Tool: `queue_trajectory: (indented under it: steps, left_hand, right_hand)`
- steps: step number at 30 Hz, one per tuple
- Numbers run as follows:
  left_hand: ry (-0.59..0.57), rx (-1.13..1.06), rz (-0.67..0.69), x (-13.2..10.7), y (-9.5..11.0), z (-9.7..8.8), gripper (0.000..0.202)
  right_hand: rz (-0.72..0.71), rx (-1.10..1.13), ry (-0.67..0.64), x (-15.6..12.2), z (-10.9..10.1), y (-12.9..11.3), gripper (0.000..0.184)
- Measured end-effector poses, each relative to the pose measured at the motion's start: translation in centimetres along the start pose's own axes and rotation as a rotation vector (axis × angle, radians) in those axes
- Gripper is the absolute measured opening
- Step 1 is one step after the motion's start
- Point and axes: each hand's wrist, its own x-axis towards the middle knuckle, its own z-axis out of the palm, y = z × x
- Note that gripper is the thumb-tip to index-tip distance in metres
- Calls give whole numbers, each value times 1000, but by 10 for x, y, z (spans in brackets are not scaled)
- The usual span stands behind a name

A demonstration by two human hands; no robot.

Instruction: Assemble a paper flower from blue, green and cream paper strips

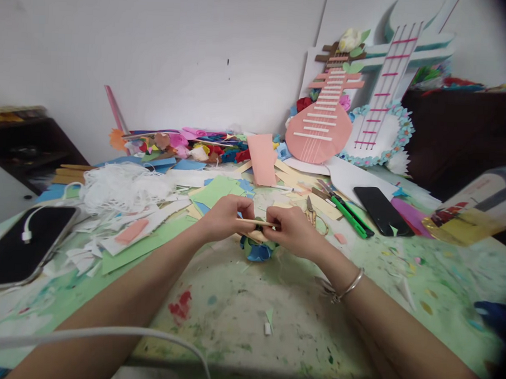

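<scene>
Near the middle of the table, my left hand (226, 217) and my right hand (295, 230) are close together with their fingers curled in. A thin, pale wooden stick (257, 222) runs level between them, one end in each hand's fingers. Just beneath it is a paper flower (257, 251) with blue and green petals and a cream part on top. My fingers partly cover the flower, and I cannot tell whether they touch it. Gold-handled scissors (313, 214) lie just beyond my right hand.
Green paper sheets (219, 192), a heap of white string (123, 186) and scraps lie around. A tablet (28, 247) is at left; a green cutter (352, 216), a phone (382, 211) and a clear container (478, 205) are at right. A pink paper lute (320, 128) leans behind. A white cable (146, 332) crosses in front.
</scene>
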Motion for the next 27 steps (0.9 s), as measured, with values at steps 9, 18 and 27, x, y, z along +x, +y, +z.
queue_trajectory:
  steps: [9,18,27]
  left_hand:
    - [-187,-180,-39,2,-4,-9,14]
    - [-249,-25,-6,-1,2,-12,7]
    - [-108,100,74,-3,10,-2,3]
  right_hand:
    - [8,165,-224,0,-11,7,6]
    - [-24,5,-184,-1,-12,-8,20]
    - [-28,-42,-122,-1,-10,-3,12]
